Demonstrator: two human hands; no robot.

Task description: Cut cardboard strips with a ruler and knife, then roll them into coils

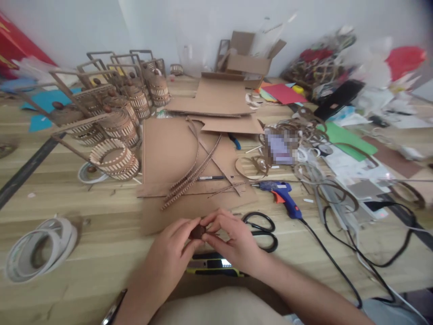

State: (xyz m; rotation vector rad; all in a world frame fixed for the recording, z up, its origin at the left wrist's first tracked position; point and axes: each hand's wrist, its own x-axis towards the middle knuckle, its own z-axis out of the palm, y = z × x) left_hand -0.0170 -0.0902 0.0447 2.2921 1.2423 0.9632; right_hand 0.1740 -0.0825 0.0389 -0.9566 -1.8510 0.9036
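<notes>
Near the front edge of the table, my left hand (169,246) and my right hand (235,239) meet at the fingertips. Between them they pinch a small dark brown round piece (198,232), partly covered by the fingers. Just below lies a yellow and black utility knife (208,262). Black-handled scissors (270,241) rest beside my right hand, their blades hidden behind it. Beyond the hands, thin corrugated cardboard strips (192,174) and a pen (215,178) lie on a cardboard sheet (158,149).
Several small round cardboard baskets (120,126) with tall handles crowd the left. White tape rolls (37,248) sit at the front left. A blue glue gun (286,195) lies to the right, its cord trailing forward. Coiled strips (338,194) and coloured paper (353,140) clutter the right side.
</notes>
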